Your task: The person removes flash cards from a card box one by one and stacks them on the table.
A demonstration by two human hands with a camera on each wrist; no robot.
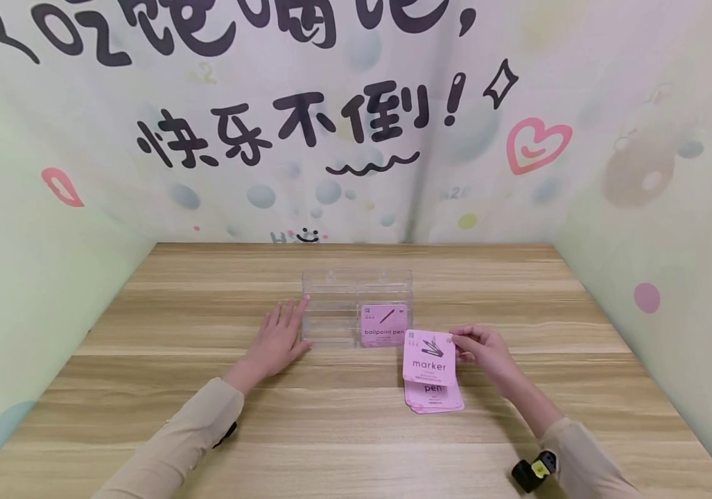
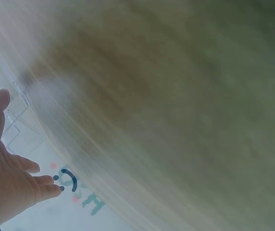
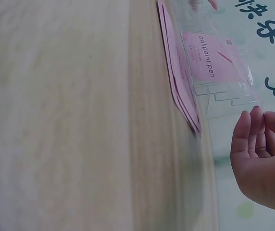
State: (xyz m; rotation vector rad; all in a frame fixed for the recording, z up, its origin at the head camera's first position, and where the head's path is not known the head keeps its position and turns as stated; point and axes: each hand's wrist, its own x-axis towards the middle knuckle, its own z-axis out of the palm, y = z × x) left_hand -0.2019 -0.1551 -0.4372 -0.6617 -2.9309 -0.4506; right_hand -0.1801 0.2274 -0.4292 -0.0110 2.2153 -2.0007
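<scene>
A clear plastic holder [image 1: 331,322] with rows of compartments stands on the table, and a pink "ballpoint pen" card [image 1: 384,324] sits in its lower right part. My left hand [image 1: 276,341] lies spread at the holder's left side, fingertips against its edge. In the head view my right hand [image 1: 485,353] pinches the upper right corner of a pink "marker" card [image 1: 429,356]. That card overlaps a small stack of pink cards [image 1: 435,396], the top one reading "pen". From the right wrist, the stack [image 3: 178,72] shows edge-on; no card is visible at the fingertips.
The wooden table [image 1: 331,423] ends at a printed backdrop [image 1: 356,201] behind the holder, with pale side panels left and right. A black wrist device [image 1: 533,471] is at my right sleeve.
</scene>
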